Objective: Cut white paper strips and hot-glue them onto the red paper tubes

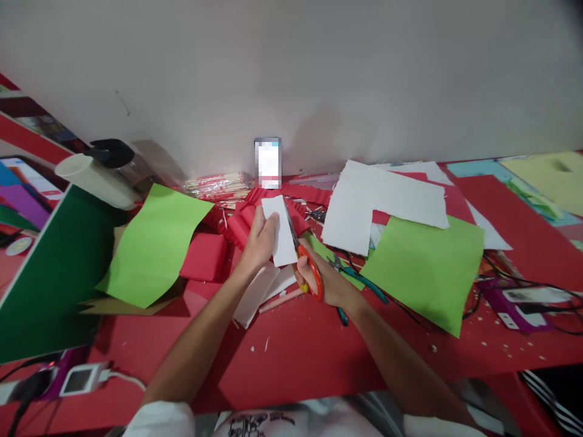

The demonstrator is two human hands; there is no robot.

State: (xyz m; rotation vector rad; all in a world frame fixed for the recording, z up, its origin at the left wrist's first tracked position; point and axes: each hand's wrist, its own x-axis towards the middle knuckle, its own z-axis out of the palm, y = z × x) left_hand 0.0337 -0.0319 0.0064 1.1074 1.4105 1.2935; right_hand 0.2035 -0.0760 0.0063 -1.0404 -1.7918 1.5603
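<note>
Above red table (pixel 319 352), white paper (pixel 280 238) points away; scissors (pixel 311 272) run alongside.

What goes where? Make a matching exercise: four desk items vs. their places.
Items:
1. white paper piece
2. scissors
3. pliers
4. phone

Places:
A. propped against the wall
B. in the right hand
C. in the left hand
D. lying on the red table, beside the right hand

Pairs: 1-C, 2-B, 3-D, 4-A
</note>
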